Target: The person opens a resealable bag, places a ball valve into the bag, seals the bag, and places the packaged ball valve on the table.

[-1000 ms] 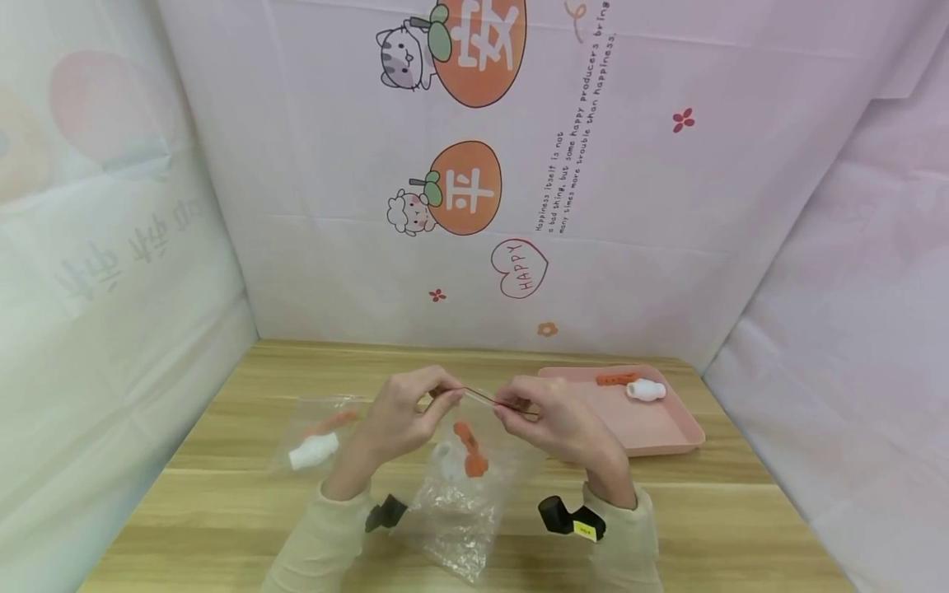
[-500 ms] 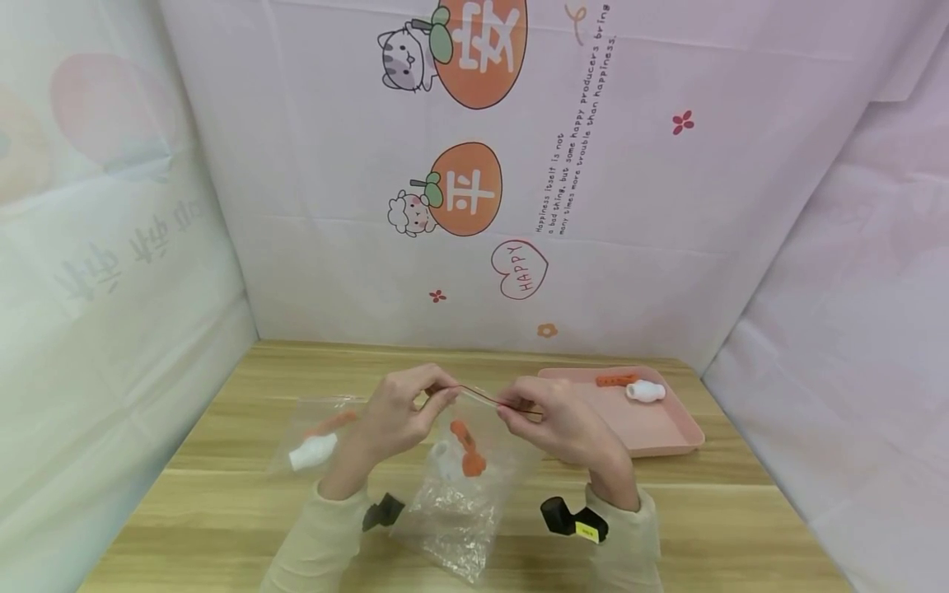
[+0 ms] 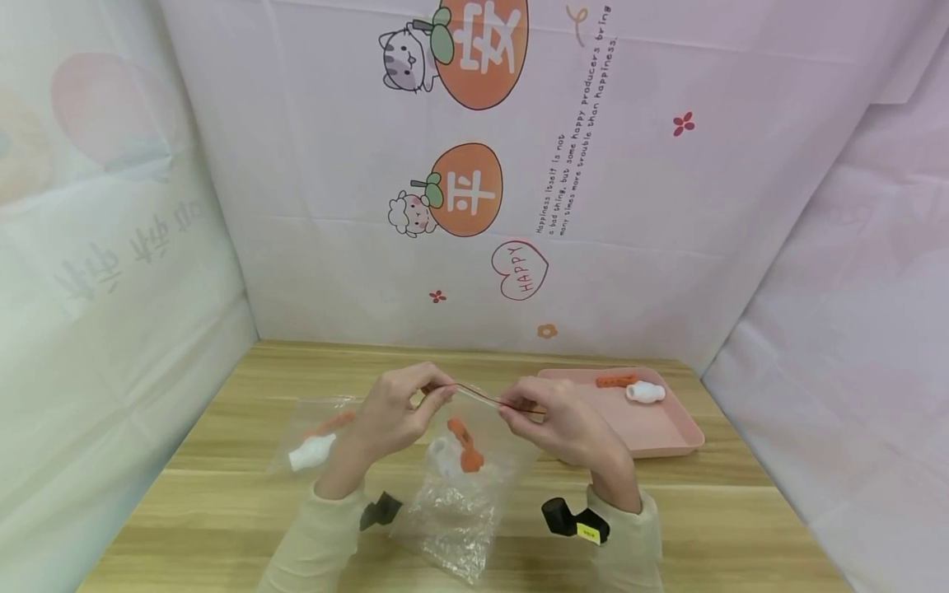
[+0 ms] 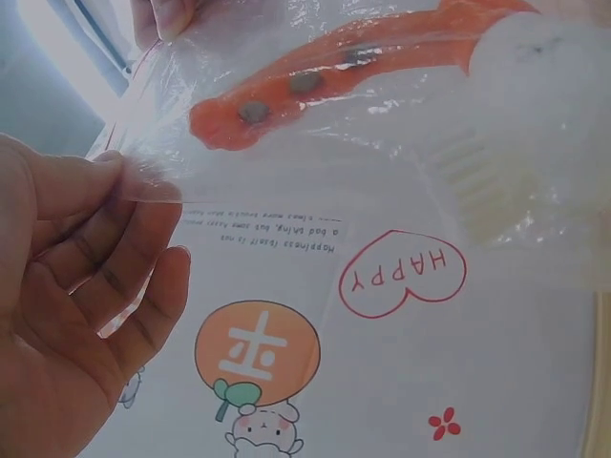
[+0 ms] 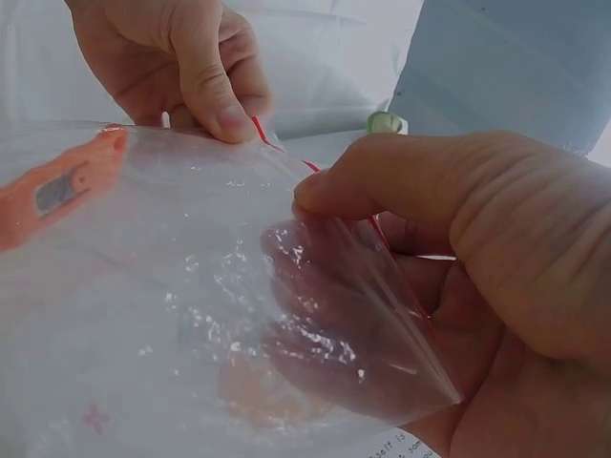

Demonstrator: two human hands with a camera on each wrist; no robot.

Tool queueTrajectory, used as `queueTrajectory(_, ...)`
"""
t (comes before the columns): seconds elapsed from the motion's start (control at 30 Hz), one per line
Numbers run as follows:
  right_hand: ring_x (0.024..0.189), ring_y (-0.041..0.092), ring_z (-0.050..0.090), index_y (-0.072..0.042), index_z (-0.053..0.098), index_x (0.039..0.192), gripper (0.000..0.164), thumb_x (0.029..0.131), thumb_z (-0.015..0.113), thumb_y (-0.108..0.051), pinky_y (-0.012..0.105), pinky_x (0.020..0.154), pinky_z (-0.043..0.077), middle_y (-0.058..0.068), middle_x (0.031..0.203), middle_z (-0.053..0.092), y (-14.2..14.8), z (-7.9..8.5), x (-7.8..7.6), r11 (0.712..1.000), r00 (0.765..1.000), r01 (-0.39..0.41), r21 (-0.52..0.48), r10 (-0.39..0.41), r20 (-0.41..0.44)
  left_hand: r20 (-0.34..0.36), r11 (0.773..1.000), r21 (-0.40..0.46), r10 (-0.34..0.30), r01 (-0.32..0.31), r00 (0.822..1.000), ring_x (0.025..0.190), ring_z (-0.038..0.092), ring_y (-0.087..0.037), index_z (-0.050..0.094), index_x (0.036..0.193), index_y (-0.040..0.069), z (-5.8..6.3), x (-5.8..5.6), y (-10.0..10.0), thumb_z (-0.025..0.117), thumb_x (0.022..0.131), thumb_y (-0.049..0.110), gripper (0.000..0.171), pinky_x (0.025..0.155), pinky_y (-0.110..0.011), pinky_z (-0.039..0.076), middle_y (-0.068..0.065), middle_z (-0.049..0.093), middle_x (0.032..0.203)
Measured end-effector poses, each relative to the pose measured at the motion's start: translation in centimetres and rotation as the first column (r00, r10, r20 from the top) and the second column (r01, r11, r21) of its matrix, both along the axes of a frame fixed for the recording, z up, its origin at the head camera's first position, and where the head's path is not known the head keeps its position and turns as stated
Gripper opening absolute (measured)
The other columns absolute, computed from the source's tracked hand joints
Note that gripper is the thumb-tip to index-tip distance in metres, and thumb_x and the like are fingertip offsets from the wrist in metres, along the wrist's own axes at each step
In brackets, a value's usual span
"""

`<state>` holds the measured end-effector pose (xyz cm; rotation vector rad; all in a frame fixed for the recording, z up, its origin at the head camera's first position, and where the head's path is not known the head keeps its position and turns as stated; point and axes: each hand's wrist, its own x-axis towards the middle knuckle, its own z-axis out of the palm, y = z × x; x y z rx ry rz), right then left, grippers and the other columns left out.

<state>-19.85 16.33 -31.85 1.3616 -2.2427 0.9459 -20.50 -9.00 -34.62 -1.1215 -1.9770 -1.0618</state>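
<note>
A clear zip bag (image 3: 460, 515) with a red seal line hangs between both hands. Inside it are an orange strip-like piece (image 3: 465, 445) and a white rounded piece (image 3: 443, 455). In the left wrist view the orange piece (image 4: 325, 72) shows several dark oval spots. My left hand (image 3: 396, 412) pinches one end of the bag's top edge between thumb and index finger. Toward the other end, my right hand (image 3: 563, 420) pinches the seal, thumb on top. Behind the film in the right wrist view, the curled fingers of the right hand (image 5: 496, 229) show through.
At left on the wooden table (image 3: 222, 511) lies another clear bag (image 3: 296, 412) with a white piece (image 3: 313, 452) and an orange piece (image 3: 334, 422). A pink tray (image 3: 630, 424) at right holds a similar orange piece (image 3: 617, 380) and white piece (image 3: 646, 391).
The left hand has shifted slightly left and up, the right hand slightly right. More of the red seal shows between them, and the pieces in the bag have swung a little left.
</note>
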Motion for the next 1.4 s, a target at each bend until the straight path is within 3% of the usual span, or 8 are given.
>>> queueTrajectory(0.63,0.069,0.000,0.060,-0.011,0.067,0.088,0.014,0.084,0.071,0.003,0.011,0.062,0.049,-0.004,0.076,0.066,0.3,0.0,-0.1,1.000,0.999,0.012,-0.008,-0.012,-0.040,-0.018,1.000,-0.007,0.017,-0.017,1.000,0.064,0.053,-0.004,0.067,0.090,0.009,0.0,-0.2,-0.5,0.068,0.087,-0.003,0.012,0.056,-0.014,0.044,0.001,0.063,0.073)
queueTrajectory(1.4,0.071,0.000,0.060,-0.011,0.068,0.088,0.015,0.083,0.071,0.003,0.011,0.065,0.049,-0.005,0.077,0.065,0.6,0.0,0.1,1.000,0.997,0.024,-0.006,-0.024,-0.067,-0.035,1.000,0.003,0.028,-0.028,0.999,0.063,0.057,-0.005,0.067,0.090,0.009,0.1,-0.5,-1.2,0.069,0.087,-0.003,0.012,0.054,-0.013,0.043,-0.001,0.064,0.072)
